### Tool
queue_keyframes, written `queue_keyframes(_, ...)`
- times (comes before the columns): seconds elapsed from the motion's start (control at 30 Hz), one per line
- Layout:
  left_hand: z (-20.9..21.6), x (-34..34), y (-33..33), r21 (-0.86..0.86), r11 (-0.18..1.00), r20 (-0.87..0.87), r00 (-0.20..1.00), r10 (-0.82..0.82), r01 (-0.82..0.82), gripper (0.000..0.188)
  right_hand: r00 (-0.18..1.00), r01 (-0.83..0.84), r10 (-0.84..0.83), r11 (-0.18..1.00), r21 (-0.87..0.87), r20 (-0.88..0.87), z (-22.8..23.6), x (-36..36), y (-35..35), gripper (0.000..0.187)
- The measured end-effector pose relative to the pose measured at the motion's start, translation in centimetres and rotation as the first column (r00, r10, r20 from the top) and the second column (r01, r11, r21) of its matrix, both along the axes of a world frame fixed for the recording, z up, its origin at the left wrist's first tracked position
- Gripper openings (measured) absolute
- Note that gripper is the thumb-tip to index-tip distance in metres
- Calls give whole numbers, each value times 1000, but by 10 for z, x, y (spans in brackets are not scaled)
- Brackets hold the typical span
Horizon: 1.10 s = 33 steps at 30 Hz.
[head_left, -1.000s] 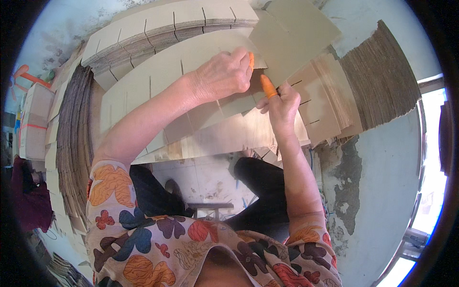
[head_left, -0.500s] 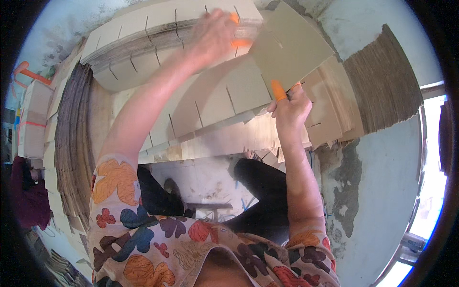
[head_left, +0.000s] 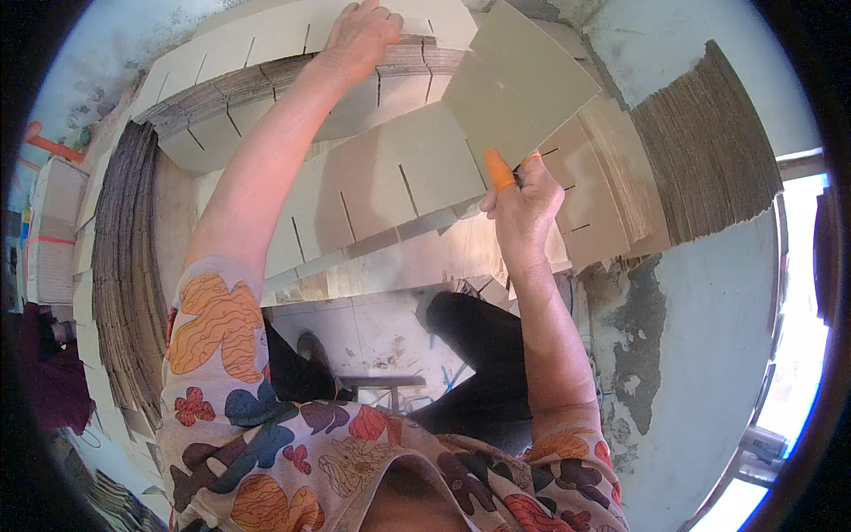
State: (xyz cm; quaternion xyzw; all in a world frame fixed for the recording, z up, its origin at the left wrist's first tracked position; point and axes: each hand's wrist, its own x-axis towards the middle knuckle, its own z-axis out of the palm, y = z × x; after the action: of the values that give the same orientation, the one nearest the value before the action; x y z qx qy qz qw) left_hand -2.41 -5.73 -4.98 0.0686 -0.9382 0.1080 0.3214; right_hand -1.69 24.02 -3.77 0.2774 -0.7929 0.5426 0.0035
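Note:
My left hand [head_left: 363,40] is over the far stack of slotted cardboard strips [head_left: 301,84], its fingers curled and their tips hidden. My right hand [head_left: 527,199] wears orange finger covers on its thumb and a finger. Those fingers pinch the near corner of a plain tan cardboard sheet [head_left: 523,80], which stands tilted over the table's right part. Beneath and left of that sheet, a long slotted cardboard piece [head_left: 372,191] lies along the near side, its dark slits facing me.
Stacked slotted cardboard [head_left: 612,177] sits beyond my right hand, beside a tall brown cardboard stack [head_left: 709,146] against the wall. Another dark-edged stack [head_left: 133,257] stands at the left. A white box with a red band [head_left: 53,235] is farther left. My legs are below the table's near edge.
My left hand has moved left and away from me over the far stack. My right hand has shifted slightly left and toward me with the cardboard sheet.

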Motion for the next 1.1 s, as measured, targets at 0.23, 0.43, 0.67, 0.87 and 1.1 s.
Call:
queue_keyframes(0.23,30,16,2,-106,968,-180,953,-243,227,23,987,58,-52,998,37,-150,-11,-4,1,9)
queue_keyframes(0.43,41,28,29,-247,941,-78,963,-256,231,30,960,109,-82,990,88,-267,-7,-2,1,18)
queue_keyframes(0.67,46,59,78,-216,952,-6,975,-223,217,27,937,156,-75,963,218,-340,10,8,3,22)
queue_keyframes(0.87,56,82,109,-92,958,-51,960,-275,270,28,924,128,16,929,348,-383,21,16,4,16)
queue_keyframes(1.1,65,114,152,252,905,-61,939,-337,342,12,818,131,233,815,565,-526,45,16,13,5)
